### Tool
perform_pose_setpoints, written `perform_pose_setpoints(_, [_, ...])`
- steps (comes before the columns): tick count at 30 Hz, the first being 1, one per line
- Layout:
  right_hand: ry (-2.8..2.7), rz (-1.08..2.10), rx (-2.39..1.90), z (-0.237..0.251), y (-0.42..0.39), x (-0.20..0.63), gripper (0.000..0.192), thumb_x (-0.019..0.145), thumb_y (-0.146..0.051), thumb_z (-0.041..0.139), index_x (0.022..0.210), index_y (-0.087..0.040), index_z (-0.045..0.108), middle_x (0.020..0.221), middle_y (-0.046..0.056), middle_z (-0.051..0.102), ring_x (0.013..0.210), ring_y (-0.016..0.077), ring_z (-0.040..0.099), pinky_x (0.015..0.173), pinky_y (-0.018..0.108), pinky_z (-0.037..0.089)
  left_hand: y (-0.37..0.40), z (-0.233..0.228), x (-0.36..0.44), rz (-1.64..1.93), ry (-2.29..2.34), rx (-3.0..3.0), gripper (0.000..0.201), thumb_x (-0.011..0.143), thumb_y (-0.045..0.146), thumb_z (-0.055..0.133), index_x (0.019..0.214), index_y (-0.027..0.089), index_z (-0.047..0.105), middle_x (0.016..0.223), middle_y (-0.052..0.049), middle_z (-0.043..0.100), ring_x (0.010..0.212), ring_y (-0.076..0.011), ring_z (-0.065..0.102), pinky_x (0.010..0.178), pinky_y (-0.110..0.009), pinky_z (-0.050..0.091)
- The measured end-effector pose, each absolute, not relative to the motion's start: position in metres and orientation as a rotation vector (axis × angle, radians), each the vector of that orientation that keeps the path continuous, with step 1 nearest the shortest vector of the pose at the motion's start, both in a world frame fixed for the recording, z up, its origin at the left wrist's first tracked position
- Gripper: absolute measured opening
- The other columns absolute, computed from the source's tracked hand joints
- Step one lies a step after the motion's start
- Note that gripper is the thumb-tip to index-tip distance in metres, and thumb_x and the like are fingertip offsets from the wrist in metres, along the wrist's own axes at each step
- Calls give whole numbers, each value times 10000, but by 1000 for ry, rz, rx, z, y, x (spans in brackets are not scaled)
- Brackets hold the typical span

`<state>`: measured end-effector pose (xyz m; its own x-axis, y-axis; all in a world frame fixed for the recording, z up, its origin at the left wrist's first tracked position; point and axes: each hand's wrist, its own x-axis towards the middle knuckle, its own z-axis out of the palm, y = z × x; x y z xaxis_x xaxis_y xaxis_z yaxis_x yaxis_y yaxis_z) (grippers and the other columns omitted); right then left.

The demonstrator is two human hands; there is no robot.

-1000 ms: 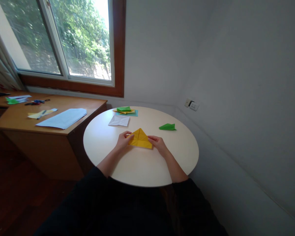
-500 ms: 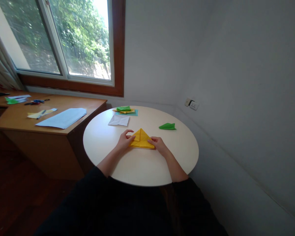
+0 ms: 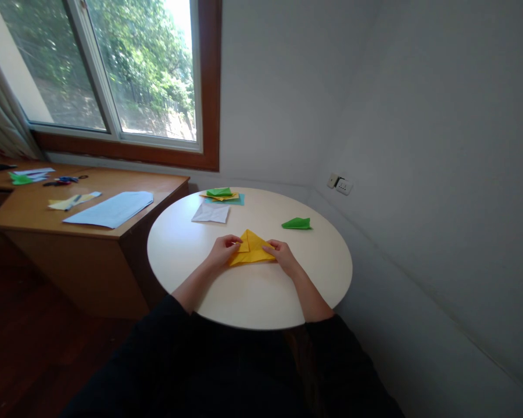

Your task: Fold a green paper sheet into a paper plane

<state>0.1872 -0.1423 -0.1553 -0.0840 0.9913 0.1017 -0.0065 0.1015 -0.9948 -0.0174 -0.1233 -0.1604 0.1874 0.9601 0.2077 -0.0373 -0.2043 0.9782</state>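
Observation:
A folded sheet of yellow paper (image 3: pixel 256 251) lies between my hands over the round white table (image 3: pixel 261 296). It has a triangular outline with its peak pointing away from me, and a smaller flap shows on its left half. My left hand (image 3: pixel 223 251) pinches the flap's left edge between thumb and fingers. On the other side, my right hand (image 3: pixel 282 255) grips the right corner, thumb on top. The fingertips beneath the paper are hidden.
A green folded paper (image 3: pixel 297 223) sits at the table's right. At the back left are a white folded sheet (image 3: pixel 211 212) and a stack of coloured papers (image 3: pixel 220 194). A wooden desk (image 3: pixel 135 177) on the left bears white sheets (image 3: pixel 113 209) and scissors (image 3: pixel 67 181).
The yellow paper has turned slightly, its right corner rising and its peak shifting a little left. My left fingers have closed down onto the flap; my right hand keeps its grip.

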Motion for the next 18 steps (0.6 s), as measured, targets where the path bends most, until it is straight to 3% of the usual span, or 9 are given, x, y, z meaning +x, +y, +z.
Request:
perform_pose_setpoints(8, [-1248, 1126, -1011, -160, -137, 189, 385, 586, -324, 702, 956, -234, 647, 743, -10, 657, 703, 156, 603, 679, 287, 464, -122, -159, -17, 1246, 1034, 1319, 292, 587, 283, 680, 825, 115, 682, 746, -78, 663, 645, -163, 593, 596, -273, 460])
perform_pose_setpoints(18, [-1300, 1096, -1052, -162, -135, 189, 362, 618, -389, 693, 935, -215, 680, 925, 45, 673, 864, 198, 600, 770, 320, 468, -120, -159, -18, 1250, 1005, 1274, 403, 595, 414, 731, 869, 121, 696, 904, -122, 692, 833, -229, 633, 747, -338, 486])
